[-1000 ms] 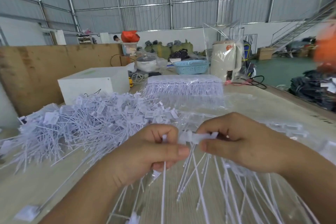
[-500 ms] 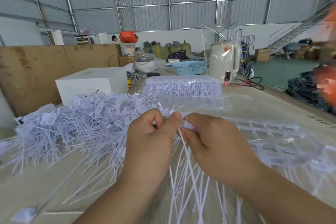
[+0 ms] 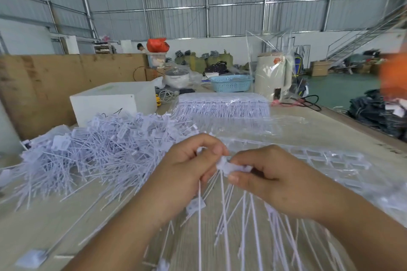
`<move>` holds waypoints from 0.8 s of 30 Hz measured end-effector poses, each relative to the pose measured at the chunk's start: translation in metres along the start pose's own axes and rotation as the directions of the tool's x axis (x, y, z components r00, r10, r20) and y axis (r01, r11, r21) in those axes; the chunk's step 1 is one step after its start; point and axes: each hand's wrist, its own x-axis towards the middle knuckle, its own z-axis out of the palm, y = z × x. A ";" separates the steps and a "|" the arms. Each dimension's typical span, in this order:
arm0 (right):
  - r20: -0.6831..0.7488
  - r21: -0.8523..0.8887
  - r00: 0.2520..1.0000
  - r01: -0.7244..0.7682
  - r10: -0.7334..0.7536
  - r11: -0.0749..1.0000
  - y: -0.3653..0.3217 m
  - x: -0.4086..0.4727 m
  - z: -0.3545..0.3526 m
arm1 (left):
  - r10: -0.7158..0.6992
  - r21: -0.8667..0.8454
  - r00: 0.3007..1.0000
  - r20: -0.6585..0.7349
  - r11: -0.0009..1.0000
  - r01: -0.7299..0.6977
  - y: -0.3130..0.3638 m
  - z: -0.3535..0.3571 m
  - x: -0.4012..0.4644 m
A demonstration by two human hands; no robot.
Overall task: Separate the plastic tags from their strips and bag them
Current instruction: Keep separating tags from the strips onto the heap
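Both hands work at the worktop's [image 3: 66,222] near edge: the left hand [image 3: 187,174] pinches one tag [image 3: 221,164] while the right hand's [image 3: 275,180] fingers grip the strip [image 3: 241,169]. A large heap of loose tags [image 3: 105,152] lies left, unbagged; a wrapped bundle of strips [image 3: 222,108] waits behind.

Bright, even daylight fills the hall, with only faint, soft shadows on the pale wooden tabletop [image 3: 44,222]. The wide-angle lens bows the grey corrugated metal wall [image 3: 237,0] toward 12 o'clock and stretches the corners. An orange blurred shape [image 3: 394,75] smears at 3 o'clock. The clear plastic bag [image 3: 269,50] upright at 1 o'clock carries pale glare.
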 end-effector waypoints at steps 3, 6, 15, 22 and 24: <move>0.035 0.091 0.999 -0.004 0.001 0.996 0.002 -0.004 -0.005 | -0.030 -0.012 0.997 0.073 0.999 0.031 0.003 0.001 -0.002; 0.044 0.126 0.999 -0.016 0.010 0.992 0.001 -0.005 -0.008 | -0.063 -0.026 0.996 0.062 0.998 0.065 0.004 0.003 -0.001; 0.075 0.086 0.997 -0.013 0.007 0.996 -0.003 -0.004 -0.007 | -0.065 -0.020 0.939 0.338 0.997 0.076 0.007 0.005 -0.007; 0.159 0.060 0.983 -0.103 0.092 0.993 -0.004 -0.003 -0.012 | -0.062 0.012 0.943 0.326 0.998 0.061 0.005 0.006 -0.007; 0.129 0.008 0.981 -0.145 0.143 0.989 -0.004 -0.003 -0.011 | -0.072 0.030 0.960 0.272 0.997 0.066 0.002 0.013 -0.006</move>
